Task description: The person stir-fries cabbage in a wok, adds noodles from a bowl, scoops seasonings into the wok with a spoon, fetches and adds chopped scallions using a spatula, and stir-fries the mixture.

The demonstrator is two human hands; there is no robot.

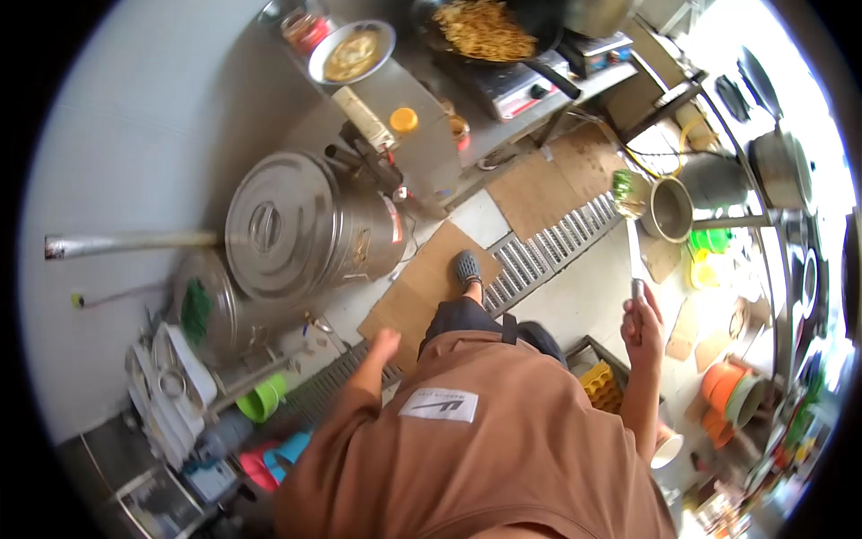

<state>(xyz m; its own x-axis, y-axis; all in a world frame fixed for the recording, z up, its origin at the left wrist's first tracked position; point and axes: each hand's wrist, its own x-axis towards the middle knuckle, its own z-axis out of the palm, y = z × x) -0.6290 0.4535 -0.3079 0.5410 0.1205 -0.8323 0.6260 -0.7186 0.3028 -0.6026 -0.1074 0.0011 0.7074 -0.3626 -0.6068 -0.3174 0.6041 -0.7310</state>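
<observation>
My right hand (642,322) is closed around the handle of a long metal ladle (637,256), held out to the right above the floor. In its bowl sit chopped greens (622,184) and some pale bits. Beyond the ladle, a metal pot (669,211) appears close to its bowl. My left hand (386,345) hangs at my left side, its fingers curled in and slightly blurred. Nothing shows in it, and the big lidded steel drum (364,238) is the nearest large thing.
Ahead, a wok of shredded food (485,31) sits on a cooktop (521,90). A bowl (353,54) stands on the steel counter (431,148). A drain grate (557,242) and cardboard (440,269) lie on the floor. A rack (763,220) of pots lines the right.
</observation>
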